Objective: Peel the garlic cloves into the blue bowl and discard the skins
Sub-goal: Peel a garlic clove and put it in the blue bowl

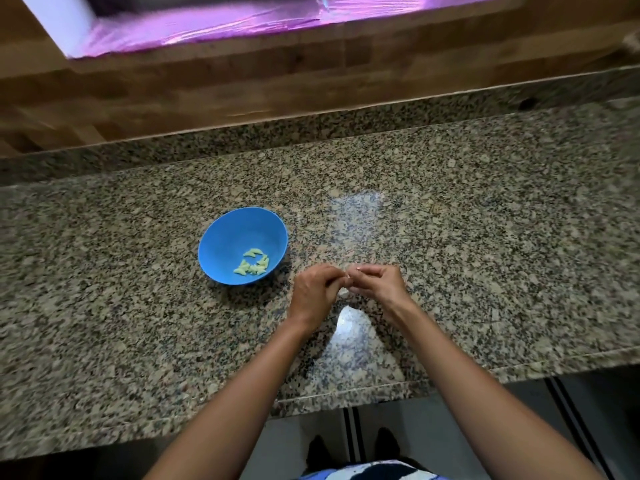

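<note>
**Task status**

1. Done: the blue bowl [235,233] holds a small cluster of peeled cloves [254,263], lying together at the bottom on the side nearer your hands. The bowl stands on the worktop [450,237], near your left hand [311,292], to its left and slightly beyond it.

2. In hand: your left hand and your right hand [379,284] meet fingertip to fingertip just above the worktop. The fingers of both are curled, and both pinch a small pale piece between them. It is judged to be a garlic clove [344,292] being peeled. It is too small to tell how much skin is left on it.

3. Left to do, as a judgement:
   - Finish stripping the clove you hold.
   - Move it leftward and drop it in the bowl with the others.
   - Discard the skins. No bin or container for skins appears in the view, so this step looks not yet done.

4. Unknown: no further unpeeled cloves can be made out near either hand. The speckled stone would hide thin skins or small pieces, so do not take the count as final.
</note>
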`<state>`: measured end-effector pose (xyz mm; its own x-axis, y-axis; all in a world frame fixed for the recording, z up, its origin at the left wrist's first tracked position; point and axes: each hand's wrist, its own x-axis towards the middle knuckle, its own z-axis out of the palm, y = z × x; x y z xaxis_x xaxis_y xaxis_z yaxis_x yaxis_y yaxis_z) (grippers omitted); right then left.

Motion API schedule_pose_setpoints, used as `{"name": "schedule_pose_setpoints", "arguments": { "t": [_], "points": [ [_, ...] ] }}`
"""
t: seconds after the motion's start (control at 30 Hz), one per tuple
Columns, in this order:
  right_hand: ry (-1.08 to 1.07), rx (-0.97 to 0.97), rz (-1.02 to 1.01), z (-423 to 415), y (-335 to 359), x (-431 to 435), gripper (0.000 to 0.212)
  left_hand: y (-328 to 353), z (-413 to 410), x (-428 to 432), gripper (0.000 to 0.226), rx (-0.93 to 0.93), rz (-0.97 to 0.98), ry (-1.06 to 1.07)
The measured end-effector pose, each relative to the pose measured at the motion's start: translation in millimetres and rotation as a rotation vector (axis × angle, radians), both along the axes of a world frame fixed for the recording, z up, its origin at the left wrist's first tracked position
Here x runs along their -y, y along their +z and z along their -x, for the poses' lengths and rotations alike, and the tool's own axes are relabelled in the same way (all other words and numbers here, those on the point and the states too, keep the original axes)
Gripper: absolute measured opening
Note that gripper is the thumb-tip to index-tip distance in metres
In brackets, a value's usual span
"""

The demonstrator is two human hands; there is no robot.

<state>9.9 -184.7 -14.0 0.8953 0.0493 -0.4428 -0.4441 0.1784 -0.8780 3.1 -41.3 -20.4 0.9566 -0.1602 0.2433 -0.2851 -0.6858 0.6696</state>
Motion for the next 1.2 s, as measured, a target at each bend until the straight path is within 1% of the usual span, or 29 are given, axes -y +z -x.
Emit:
{"name": "schedule_pose_setpoints", "arguments": {
  "t": [0.07, 0.13, 0.2, 0.27, 0.33, 0.4, 0.43, 0.5, 0.6, 0.73, 0.87, 0.97, 1.03, 1.1, 1.13, 1.2],
  "points": [
    [0.029, 0.005, 0.022, 1.1, -0.5, 1.0, 0.014, -0.1, 1.8, -0.4, 0.011, -0.084, 0.065, 0.012],
    [0.045, -0.009, 0.033, 2.8, -1.7, 1.4, 0.012, -1.3, 4.2, -1.3, 0.013, -0.137, 0.09, 0.008],
    [0.045, -0.036, 0.041, 4.3, -4.9, 0.8, 0.011, -2.9, 7.4, -1.5, 0.013, -0.133, 0.044, -0.024],
    [0.047, -0.068, 0.055, 4.8, -8.6, 0.9, 0.013, -5.2, 11.0, -2.5, 0.015, -0.085, -0.042, -0.086],
    [0.05, -0.106, 0.052, 4.5, -10.5, 2.4, 0.013, -7.1, 15.0, -6.3, 0.024, -0.047, -0.105, -0.169],
    [0.066, -0.132, 0.035, 4.1, -10.7, 4.4, 0.014, -7.9, 15.7, -10.6, 0.034, -0.059, -0.16, -0.231],
    [0.073, -0.139, 0.029, 3.8, -10.2, 5.0, 0.014, -8.2, 14.7, -11.8, 0.035, -0.054, -0.184, -0.246],
    [0.082, -0.14, 0.035, 2.2, -8.8, 5.5, 0.017, -8.1, 13.0, -11.4, 0.032, -0.029, -0.2, -0.25],
    [0.109, -0.134, 0.048, -1.3, -4.4, 8.3, 0.019, -4.7, 11.7, -7.4, 0.019, -0.021, -0.157, -0.233],
    [0.141, -0.138, 0.049, -1.2, -5.1, 12.5, 0.015, -5.7, 9.2, -10.7, 0.017, -0.092, -0.105, -0.226],
    [0.117, -0.152, 0.052, -1.0, -6.6, 9.1, 0.019, -12.7, 9.7, -8.2, 0.011, 0.035, -0.21, -0.251],
    [0.111, -0.16, 0.068, -1.1, -6.0, 8.1, 0.019, -18.1, 8.9, -6.1, 0.013, 0.05, -0.228, -0.247],
    [0.092, -0.175, 0.05, 0.6, -8.6, 7.0, 0.018, -18.9, 9.2, -4.2, 0.02, 0.024, -0.222, -0.242],
    [0.057, -0.18, 0.024, 2.6, -10.6, 6.3, 0.017, -18.1, 9.7, -1.3, 0.018, -0.039, -0.186, -0.191],
    [0.05, -0.173, 0.019, 2.7, -10.2, 6.1, 0.016, -16.5, 9.3, -0.5, 0.014, -0.11, -0.13, -0.143],
    [0.068, -0.149, 0.035, 1.5, -8.3, 6.3, 0.017, -14.8, 7.6, -1.7, 0.011, -0.261, 0.053, -0.031]
  ]
}}
